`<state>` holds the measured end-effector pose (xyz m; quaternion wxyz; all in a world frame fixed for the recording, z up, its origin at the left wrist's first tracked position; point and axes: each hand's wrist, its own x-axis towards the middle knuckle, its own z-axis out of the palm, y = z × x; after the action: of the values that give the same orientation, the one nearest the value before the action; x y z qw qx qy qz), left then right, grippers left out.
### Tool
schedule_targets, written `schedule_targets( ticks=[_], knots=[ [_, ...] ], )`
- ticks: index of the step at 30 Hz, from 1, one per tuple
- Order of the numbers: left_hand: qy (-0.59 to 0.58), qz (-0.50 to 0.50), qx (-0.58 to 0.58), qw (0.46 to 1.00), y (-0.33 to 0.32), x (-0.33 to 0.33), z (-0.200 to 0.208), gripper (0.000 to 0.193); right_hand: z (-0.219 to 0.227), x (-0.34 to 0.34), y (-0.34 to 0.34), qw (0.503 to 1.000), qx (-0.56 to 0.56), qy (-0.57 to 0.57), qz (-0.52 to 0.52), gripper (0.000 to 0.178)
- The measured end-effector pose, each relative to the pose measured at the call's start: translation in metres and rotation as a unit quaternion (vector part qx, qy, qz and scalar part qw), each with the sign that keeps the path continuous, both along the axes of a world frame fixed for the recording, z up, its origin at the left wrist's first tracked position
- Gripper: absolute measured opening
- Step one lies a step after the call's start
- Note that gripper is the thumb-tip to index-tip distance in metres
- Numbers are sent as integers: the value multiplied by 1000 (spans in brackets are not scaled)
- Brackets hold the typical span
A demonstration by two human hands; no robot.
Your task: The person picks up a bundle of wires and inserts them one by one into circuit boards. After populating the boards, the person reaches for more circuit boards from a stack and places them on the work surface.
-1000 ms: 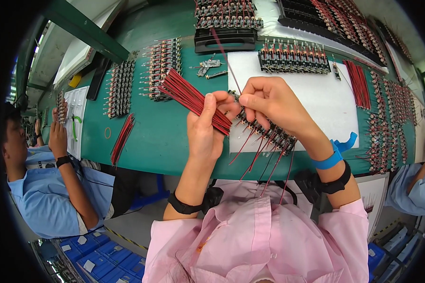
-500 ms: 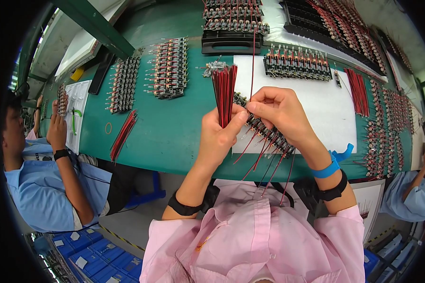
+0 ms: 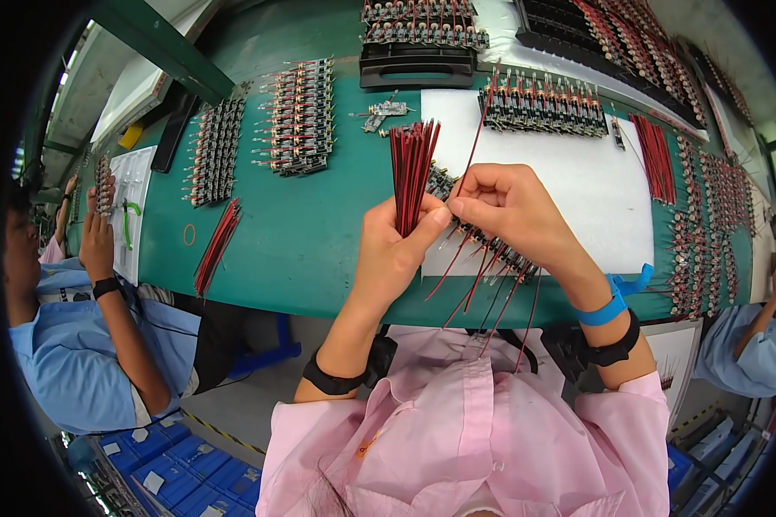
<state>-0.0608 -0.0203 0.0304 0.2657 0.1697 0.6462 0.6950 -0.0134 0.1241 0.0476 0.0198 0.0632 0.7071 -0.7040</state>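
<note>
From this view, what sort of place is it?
Likely an electronics assembly workshop: rows of small circuit boards, a bundle of wires in the left hand, a co-worker in blue nearby.

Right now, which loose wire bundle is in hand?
The middle bundle, held in the left hand; the left bundle and right bundle lie on the worktable.

Green table (image 3: 319, 220); on it, white sheet (image 3: 591, 202), circuit-board block (image 3: 297, 125), wire bundle (image 3: 216, 248), orange loop (image 3: 189, 229)

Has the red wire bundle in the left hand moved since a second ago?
Yes, the wire bundle swung upright, its top moving right toward the white sheet.
</note>
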Motion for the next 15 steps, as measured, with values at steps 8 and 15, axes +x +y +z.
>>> schedule_targets(
  ticks=[8, 15],
  knots=[
    [4, 72, 29, 997, -13, 5, -11, 19, -5, -2, 16, 980, 191, 28, -48, 11],
    [140, 142, 123, 972, -32, 7, -33, 27, -33, -3, 25, 965, 238, 23, -106, 12]
  ],
)
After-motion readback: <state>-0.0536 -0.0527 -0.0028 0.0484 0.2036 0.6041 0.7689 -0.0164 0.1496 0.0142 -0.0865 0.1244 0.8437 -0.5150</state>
